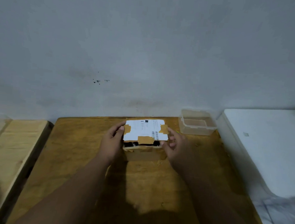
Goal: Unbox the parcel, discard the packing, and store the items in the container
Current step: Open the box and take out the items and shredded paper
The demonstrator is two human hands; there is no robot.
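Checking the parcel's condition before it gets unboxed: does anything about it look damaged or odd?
Yes. The parcel on the table has a ragged dark gap along its near top edge, under the lid, with brown tape patches torn unevenly.

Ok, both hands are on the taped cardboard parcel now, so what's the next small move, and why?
Probably lift the near edge of the lid. The brown cardboard parcel with the white shipping label already gapes along its front, showing something dark inside, and the left hand and right hand flank its sides. The clear plastic container waits empty to the right.
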